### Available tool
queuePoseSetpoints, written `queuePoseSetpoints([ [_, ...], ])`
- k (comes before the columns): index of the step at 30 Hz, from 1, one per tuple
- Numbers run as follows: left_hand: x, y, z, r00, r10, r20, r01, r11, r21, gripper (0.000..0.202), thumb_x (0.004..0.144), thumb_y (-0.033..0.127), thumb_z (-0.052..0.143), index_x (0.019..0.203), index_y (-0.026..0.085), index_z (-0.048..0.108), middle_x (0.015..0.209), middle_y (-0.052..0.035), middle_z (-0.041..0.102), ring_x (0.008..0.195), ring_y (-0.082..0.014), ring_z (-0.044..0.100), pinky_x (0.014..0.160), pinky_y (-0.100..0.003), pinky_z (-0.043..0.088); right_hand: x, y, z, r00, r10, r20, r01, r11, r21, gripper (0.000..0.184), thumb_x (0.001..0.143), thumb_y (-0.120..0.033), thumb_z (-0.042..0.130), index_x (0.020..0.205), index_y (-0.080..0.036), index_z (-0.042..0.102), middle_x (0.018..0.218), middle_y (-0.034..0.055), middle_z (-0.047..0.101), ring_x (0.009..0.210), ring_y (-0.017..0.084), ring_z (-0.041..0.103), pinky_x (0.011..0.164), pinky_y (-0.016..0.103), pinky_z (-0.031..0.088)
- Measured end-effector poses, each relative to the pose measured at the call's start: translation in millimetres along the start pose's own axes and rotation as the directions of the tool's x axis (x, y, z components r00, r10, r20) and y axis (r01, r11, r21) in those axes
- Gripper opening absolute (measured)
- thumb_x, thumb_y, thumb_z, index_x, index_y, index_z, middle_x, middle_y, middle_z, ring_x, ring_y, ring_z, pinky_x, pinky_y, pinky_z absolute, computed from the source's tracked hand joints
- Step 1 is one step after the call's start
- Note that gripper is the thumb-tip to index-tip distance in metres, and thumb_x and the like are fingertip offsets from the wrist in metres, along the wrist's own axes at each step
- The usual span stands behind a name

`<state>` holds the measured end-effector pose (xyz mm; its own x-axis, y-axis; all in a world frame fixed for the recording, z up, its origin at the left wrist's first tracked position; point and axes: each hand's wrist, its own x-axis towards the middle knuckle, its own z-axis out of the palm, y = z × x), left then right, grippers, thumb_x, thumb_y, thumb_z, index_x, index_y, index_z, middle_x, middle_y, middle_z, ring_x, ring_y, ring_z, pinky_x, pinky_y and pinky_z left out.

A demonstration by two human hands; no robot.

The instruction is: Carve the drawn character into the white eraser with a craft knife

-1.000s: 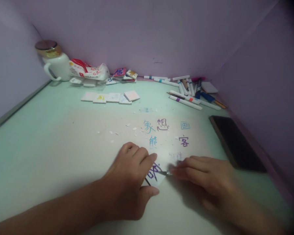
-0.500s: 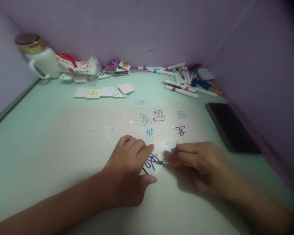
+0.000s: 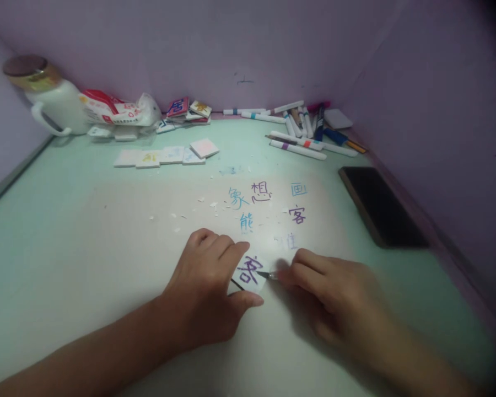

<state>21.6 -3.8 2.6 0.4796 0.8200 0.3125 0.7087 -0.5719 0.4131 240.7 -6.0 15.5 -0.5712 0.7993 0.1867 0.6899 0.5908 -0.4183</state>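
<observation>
A small white square block (image 3: 254, 283) lies on the table, with a purple Chinese character drawn on its top and a dark line along its left side. My left hand (image 3: 209, 284) grips it from the left, thumb at the near side and index finger at the far side. In my right hand (image 3: 326, 286) is a craft knife (image 3: 268, 275), pinched close behind its blade. The blade's tip meets the block's top at the right part of the purple character. The knife's handle is mostly hidden in my fingers.
White shavings (image 3: 214, 204) and handwritten characters (image 3: 260, 192) are on the tabletop beyond my hands. A phone (image 3: 382, 207) lies at the right. Farther back are markers (image 3: 297, 149), pale blocks (image 3: 149, 159), stacked blocks (image 3: 177, 107), a plastic packet (image 3: 119, 110) and a white mug (image 3: 62, 107).
The view has shifted slightly. My right hand has drawn a little toward me, uncovering a faint written character on the table. The knife stays at the block, and my left hand keeps its grip.
</observation>
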Motion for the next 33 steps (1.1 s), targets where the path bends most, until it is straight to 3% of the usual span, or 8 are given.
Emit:
queuePoseSetpoints([
  [6, 0.0, -0.4, -0.4, 1.000, 0.004, -0.001, -0.004, 1.000, -0.012, 0.040, 0.077, 0.044, 0.068, 0.099, 0.012, 0.058, 0.082, -0.0088, 0.062, 0.076, -0.0247, 0.052, 0.082, -0.049, 0.038, -5.2, -1.4, -0.6, 0.998, 0.063, 0.008, -0.063, 0.997, 0.040, 0.026, 0.073, -0.007, 0.046, 0.085, -0.022, 0.062, 0.066, -0.0015, 0.050, 0.054, 0.013, 0.043, 0.052, 0.027, 0.023],
  [13, 0.4, 0.1, -1.1, 1.000, -0.005, -0.003, 0.005, 0.999, -0.036, 0.039, 0.077, 0.044, 0.068, 0.095, 0.010, 0.060, 0.079, -0.0089, 0.060, 0.075, -0.0252, 0.052, 0.081, -0.050, 0.039, -7.0, -7.4, 4.7, 0.993, 0.086, -0.080, -0.084, 0.996, 0.020, 0.021, 0.073, -0.009, 0.046, 0.080, -0.021, 0.062, 0.064, -0.0027, 0.044, 0.048, 0.011, 0.037, 0.048, 0.028, 0.021],
  [18, 1.3, 0.1, -1.1, 1.000, -0.011, -0.014, 0.010, 0.999, -0.039, 0.039, 0.076, 0.045, 0.069, 0.095, 0.012, 0.060, 0.079, -0.0084, 0.062, 0.075, -0.0254, 0.054, 0.082, -0.050, 0.040, -8.2, -3.7, 0.4, 0.996, 0.053, -0.069, -0.047, 0.995, 0.083, 0.020, 0.075, -0.006, 0.048, 0.081, -0.020, 0.062, 0.064, -0.0019, 0.046, 0.050, 0.011, 0.040, 0.048, 0.027, 0.025],
  [24, 0.3, 5.2, 4.3, 0.993, -0.103, -0.054, 0.108, 0.989, 0.106, 0.047, 0.081, 0.062, 0.055, 0.081, 0.015, 0.059, 0.074, -0.0089, 0.062, 0.070, -0.0269, 0.057, 0.075, -0.050, 0.040, -9.3, -1.8, 1.1, 0.990, 0.047, -0.133, -0.027, 0.988, 0.155, 0.021, 0.081, -0.007, 0.050, 0.093, -0.019, 0.063, 0.067, -0.0005, 0.052, 0.050, 0.011, 0.045, 0.046, 0.025, 0.030],
  [26, -1.0, 6.7, 3.4, 0.990, -0.122, -0.067, 0.131, 0.980, 0.147, 0.050, 0.080, 0.063, 0.054, 0.085, 0.013, 0.059, 0.078, -0.0106, 0.062, 0.071, -0.0283, 0.057, 0.073, -0.050, 0.040, -9.1, -1.9, 2.4, 0.985, 0.055, -0.164, -0.030, 0.988, 0.153, 0.021, 0.082, -0.008, 0.051, 0.095, -0.020, 0.063, 0.068, -0.0004, 0.053, 0.049, 0.011, 0.045, 0.045, 0.025, 0.031],
  [30, -3.7, 5.5, -5.6, 0.995, -0.099, 0.024, 0.096, 0.990, 0.101, 0.057, 0.074, 0.044, 0.068, 0.117, 0.011, 0.052, 0.113, -0.0162, 0.056, 0.096, -0.0321, 0.054, 0.081, -0.049, 0.042, -7.4, -1.1, 0.8, 0.981, 0.030, -0.189, -0.007, 0.993, 0.121, 0.020, 0.082, -0.007, 0.051, 0.092, -0.020, 0.061, 0.065, -0.0007, 0.053, 0.048, 0.011, 0.047, 0.044, 0.024, 0.034],
  [33, -4.3, 2.2, -11.6, 0.995, -0.027, 0.099, 0.030, 0.999, -0.028, 0.046, 0.075, 0.023, 0.063, 0.119, 0.015, 0.051, 0.117, -0.0123, 0.054, 0.101, -0.0291, 0.051, 0.087, -0.047, 0.041, -6.6, -1.9, -0.3, 0.980, 0.008, -0.199, 0.005, 0.998, 0.066, 0.021, 0.080, -0.006, 0.051, 0.091, -0.018, 0.063, 0.065, 0.0015, 0.056, 0.053, 0.014, 0.053, 0.044, 0.025, 0.038],
])
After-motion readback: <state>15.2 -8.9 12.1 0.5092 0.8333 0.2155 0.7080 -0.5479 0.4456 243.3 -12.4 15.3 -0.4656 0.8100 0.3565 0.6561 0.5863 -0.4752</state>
